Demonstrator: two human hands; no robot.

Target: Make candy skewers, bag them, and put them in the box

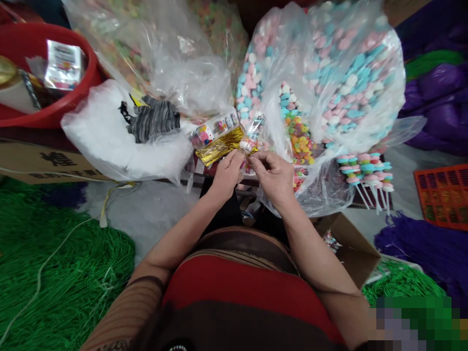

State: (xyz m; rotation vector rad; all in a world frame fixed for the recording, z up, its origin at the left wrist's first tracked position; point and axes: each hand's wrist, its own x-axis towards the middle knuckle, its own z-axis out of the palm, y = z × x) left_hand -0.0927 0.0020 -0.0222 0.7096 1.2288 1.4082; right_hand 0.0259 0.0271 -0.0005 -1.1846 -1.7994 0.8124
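Closest to the viewer, below both hands, is the wearer's red and brown clothing point(248, 285). To the left of and below the left hand, a large heap of green strands point(66, 263) covers the floor. Below and to the right of the right hand stands an open cardboard box point(351, 263) with a small shiny packet point(331, 240) inside.

The left hand point(228, 173) is drawn in narrow, its fingertips pinching the lower end of a wrapped candy point(255, 129), a clear printed packet that points up and away from the hands. The right hand point(276, 176) is just beside it, thumb and forefinger close together near the same end; whether anything is pinched there is too small to tell.

Just beyond the left hand lie flat gold ties point(214, 152), and behind those a printed clear sleeve point(212, 130). Well to the left of that hand, a grey striped glove point(155, 121) rests on a white plastic-wrapped bundle point(100, 136).

Beyond the right hand, an open clear bag shows colourful gummy candies point(300, 139). Well to its right, candy skewers point(365, 168) lie side by side with their white sticks toward the viewer; farther right is an orange crate point(438, 172).

Farthest beyond the left hand are a red tub point(54, 115), holding a silvery printed pack point(64, 63), and a clear bag of greenish-orange candies point(126, 48). Farthest beyond the right hand is a bulging bag of pink, blue and white candies point(353, 90).
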